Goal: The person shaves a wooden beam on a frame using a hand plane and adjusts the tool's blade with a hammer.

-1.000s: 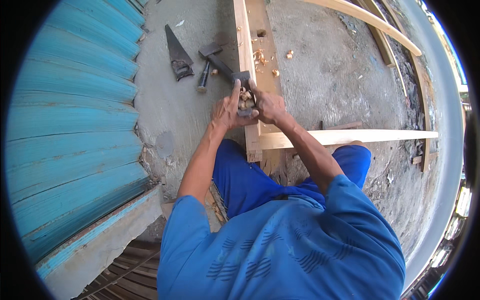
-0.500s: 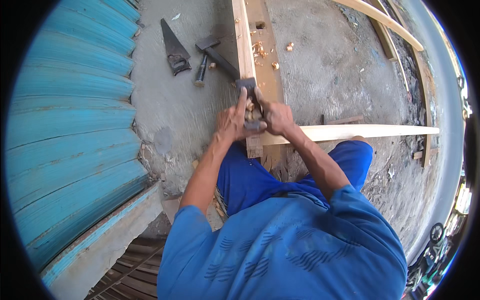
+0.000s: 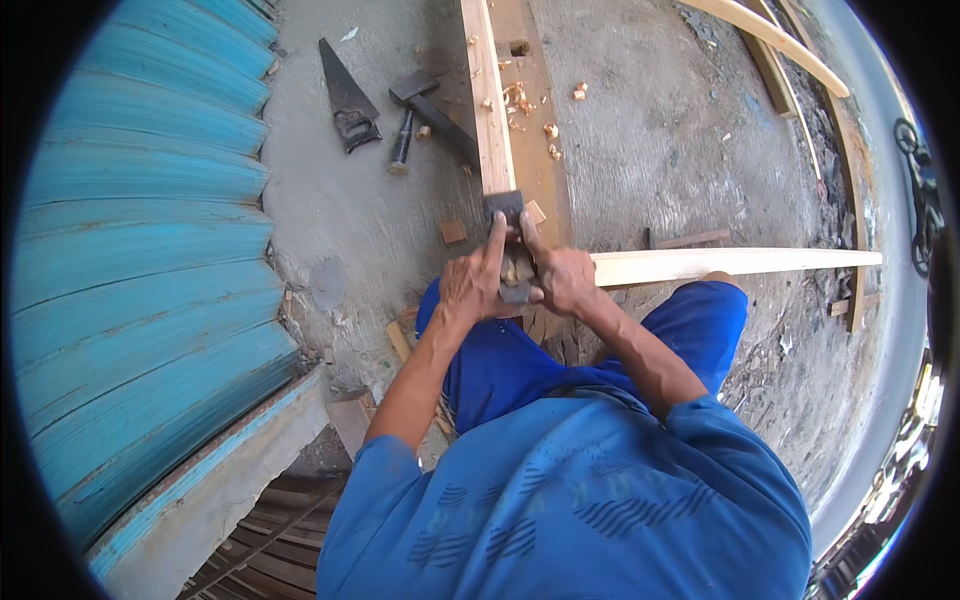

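My left hand point(image 3: 470, 285) and right hand point(image 3: 566, 280) are closed around the sides of a dark hand plane point(image 3: 504, 204), one on each flank, with a finger of each laid forward toward its front end. I cannot tell how tightly my lower fingers are curled, since the plane's body and my knuckles hide them. The plane sits over the part of a pale board point(image 3: 486, 120) nearest me, just ahead of my blue trousers point(image 3: 510, 365), and the board's near end is hidden beneath my grip. That nearness is the main risk, I judge: if the back of the plane overhung the end while my weight sat on it, it could tip and gouge the edge, or drop toward my lap. The shavings point(image 3: 513, 272) packed in its opening could choke the blade and make it skip. The board is narrow, so pressing harder with one hand than the other could rock the plane sideways and leave a slanted face. A fingertip hanging too low could catch a splinter. The hammer point(image 3: 440, 118) lies with its handle reaching close to the board, where a sideways knock could jar it.
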Action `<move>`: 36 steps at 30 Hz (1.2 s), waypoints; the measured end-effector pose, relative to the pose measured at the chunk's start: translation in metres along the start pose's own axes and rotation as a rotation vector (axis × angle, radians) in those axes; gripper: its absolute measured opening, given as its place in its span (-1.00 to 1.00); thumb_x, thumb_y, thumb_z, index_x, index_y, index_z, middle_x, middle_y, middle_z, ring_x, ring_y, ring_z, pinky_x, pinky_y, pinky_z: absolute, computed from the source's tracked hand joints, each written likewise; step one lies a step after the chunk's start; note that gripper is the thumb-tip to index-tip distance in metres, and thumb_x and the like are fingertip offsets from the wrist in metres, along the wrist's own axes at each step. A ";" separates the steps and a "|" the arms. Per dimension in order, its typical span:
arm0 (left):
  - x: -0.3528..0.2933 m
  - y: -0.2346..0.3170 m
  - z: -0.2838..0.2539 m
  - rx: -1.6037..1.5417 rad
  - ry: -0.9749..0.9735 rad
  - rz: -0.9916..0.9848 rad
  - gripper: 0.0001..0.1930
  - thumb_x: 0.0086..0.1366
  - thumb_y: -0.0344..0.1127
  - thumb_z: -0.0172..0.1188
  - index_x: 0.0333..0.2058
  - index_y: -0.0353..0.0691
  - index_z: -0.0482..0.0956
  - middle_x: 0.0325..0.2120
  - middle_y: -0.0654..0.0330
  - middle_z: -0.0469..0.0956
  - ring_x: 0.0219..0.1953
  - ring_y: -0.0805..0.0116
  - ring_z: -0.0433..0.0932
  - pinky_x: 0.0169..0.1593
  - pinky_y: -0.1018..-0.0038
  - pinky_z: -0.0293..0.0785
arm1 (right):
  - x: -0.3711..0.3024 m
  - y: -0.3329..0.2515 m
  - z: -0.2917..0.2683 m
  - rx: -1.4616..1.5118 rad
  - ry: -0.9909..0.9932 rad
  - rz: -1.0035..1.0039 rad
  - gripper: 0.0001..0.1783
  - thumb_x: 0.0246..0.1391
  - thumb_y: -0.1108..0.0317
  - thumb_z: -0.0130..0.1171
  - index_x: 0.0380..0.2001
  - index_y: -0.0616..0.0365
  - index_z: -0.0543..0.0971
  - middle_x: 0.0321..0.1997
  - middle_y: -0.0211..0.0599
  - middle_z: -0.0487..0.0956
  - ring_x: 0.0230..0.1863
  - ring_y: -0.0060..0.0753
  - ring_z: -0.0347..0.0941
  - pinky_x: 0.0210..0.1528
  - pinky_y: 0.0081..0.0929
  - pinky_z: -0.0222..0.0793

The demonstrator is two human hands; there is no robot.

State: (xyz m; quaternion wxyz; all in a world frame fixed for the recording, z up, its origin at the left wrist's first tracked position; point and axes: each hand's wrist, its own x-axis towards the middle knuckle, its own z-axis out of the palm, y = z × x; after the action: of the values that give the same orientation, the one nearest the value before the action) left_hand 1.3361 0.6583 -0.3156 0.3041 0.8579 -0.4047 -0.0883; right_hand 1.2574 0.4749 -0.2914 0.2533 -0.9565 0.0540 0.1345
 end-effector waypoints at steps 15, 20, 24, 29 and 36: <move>0.003 0.022 0.024 -0.195 -0.283 -0.730 -0.26 0.11 0.11 0.46 0.02 -0.44 0.47 -0.03 -0.33 0.60 0.08 -0.20 0.59 0.15 0.11 0.49 | -0.022 0.072 -0.108 1.005 0.664 0.029 -0.42 0.31 0.23 0.27 0.27 0.35 0.44 0.15 -0.05 0.62 0.17 -0.34 0.52 0.22 -0.39 0.42; -0.007 -0.035 0.038 -0.341 -0.294 -0.508 -0.36 0.15 0.00 0.44 0.00 -0.46 0.54 -0.09 -0.28 0.63 -0.01 -0.20 0.64 0.13 0.12 0.51 | -0.021 0.070 -0.095 0.844 0.593 0.003 -0.38 0.26 0.12 0.30 0.26 0.29 0.48 0.10 0.03 0.65 0.13 -0.21 0.59 0.17 -0.37 0.47; 0.009 -0.036 -0.005 -0.877 0.059 -0.805 -0.25 0.20 0.02 0.41 0.17 -0.46 0.43 -0.02 -0.28 0.59 -0.06 -0.29 0.63 0.09 0.05 0.53 | -0.008 0.064 -0.087 0.286 0.400 0.037 -0.04 0.11 -0.08 0.36 0.43 0.17 0.23 -0.08 0.12 0.68 -0.03 0.09 0.65 -0.01 -0.14 0.53; 0.055 -0.015 0.008 -0.104 0.282 -0.472 0.15 0.12 0.30 0.37 0.42 -0.36 0.04 0.28 -0.37 0.26 0.25 -0.30 0.35 0.32 0.00 0.25 | -0.027 0.011 -0.034 0.009 -0.157 0.045 0.20 0.02 -0.01 0.37 0.54 0.13 -0.10 -0.22 0.10 0.68 -0.20 0.15 0.65 -0.16 0.00 0.50; 0.148 -0.030 0.023 -0.017 0.230 -0.324 -0.42 0.08 0.06 0.34 0.10 0.03 0.67 0.40 -0.52 -0.02 0.46 -0.48 -0.09 0.47 -0.19 -0.16 | 0.038 0.011 -0.040 0.104 -0.133 0.102 0.09 -0.09 0.10 0.40 0.47 -0.04 0.09 -0.18 0.14 0.67 -0.13 0.27 0.61 -0.13 0.04 0.52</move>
State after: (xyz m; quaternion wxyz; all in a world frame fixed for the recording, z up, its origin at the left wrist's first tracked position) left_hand 1.4432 0.5522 -0.3384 0.3374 0.9135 -0.2234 -0.0411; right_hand 1.3017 0.4441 -0.2737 0.2985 -0.9269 0.0928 0.2074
